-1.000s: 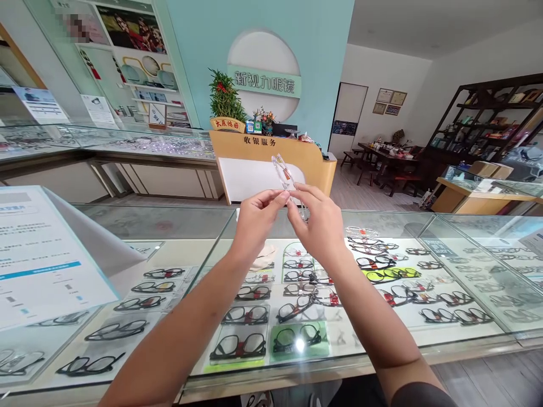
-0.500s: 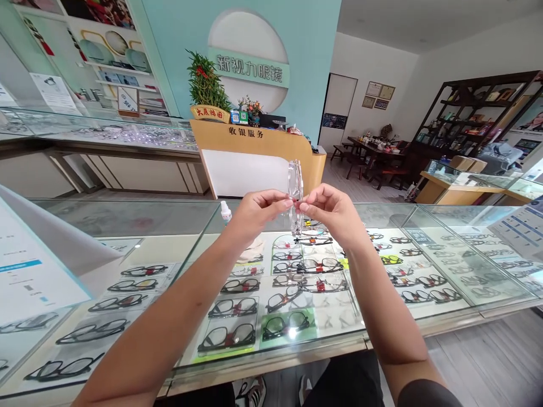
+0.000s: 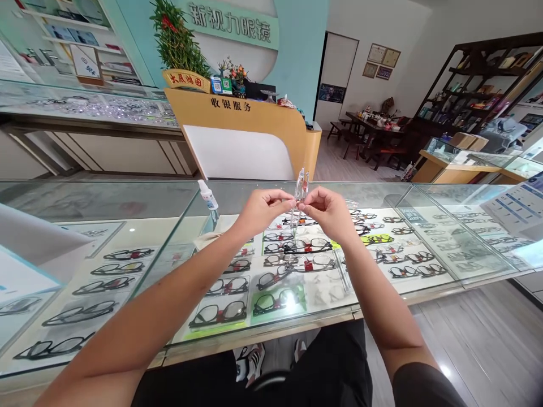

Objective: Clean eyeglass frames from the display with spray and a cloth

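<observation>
A pair of clear-framed glasses (image 3: 302, 182) is held up on end above the glass counter, between my two hands. My left hand (image 3: 266, 210) pinches it near the middle from the left, with thumb and forefinger. From the right, my right hand (image 3: 328, 210) pinches the same part, its fingertips almost meeting the left ones. Below my hands, rows of glasses (image 3: 309, 245) lie inside the display case. On the counter top left of my hands stand a small white spray bottle (image 3: 207, 195) and a pale cloth (image 3: 205, 241), partly behind my left forearm.
The glass counter (image 3: 169, 350) spans the view in front of my legs. White printed stands rise at its left and right ends. Beyond it are a wooden cashier desk (image 3: 250, 127), a plant (image 3: 178, 48) and a dark shelf (image 3: 479, 85).
The view has tilted down and shifted, so the counter and desk sit higher. The glasses have turned slightly and sit lower against the desk, still between both hands.
</observation>
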